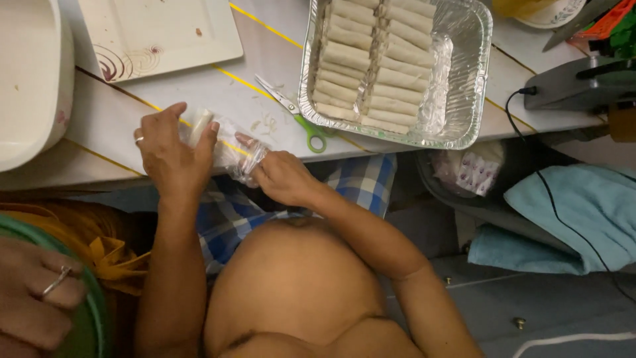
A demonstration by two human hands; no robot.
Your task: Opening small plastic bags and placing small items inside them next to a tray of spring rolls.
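**Head cam: both hands on a clear bag right at the table edge**

Head view looks straight down, and the work sits on the very lip of the white table (265,73), so not much surface lies under the hands. The left hand (171,156) is curled around one pale roll (199,126), thumb on one side and fingers on the other, with a ring showing on one finger. The right hand (281,176) sits just to the side of it, fingers pinched on the crinkly clear plastic bag (235,151). The bag stretches between the two hands and touches both; the roll is at the bag's end under the left fingers. Can't tell how far inside it is.

Past the right hand's fingertips, green-handled scissors (298,116) lie on the table, close but apart from it. Just beyond those sits a foil tray (464,73) packed with two rows of the same rolls, touching the scissors' handle area or nearly so. Beyond the left hand there's a square white plate (159,33), well apart, and a white tub (33,79) further out to that side. Open tabletop is basically the strip between plate and tray. Another person's ringed hand (40,298) rests on a green rim (93,311) at the near corner, off the table.
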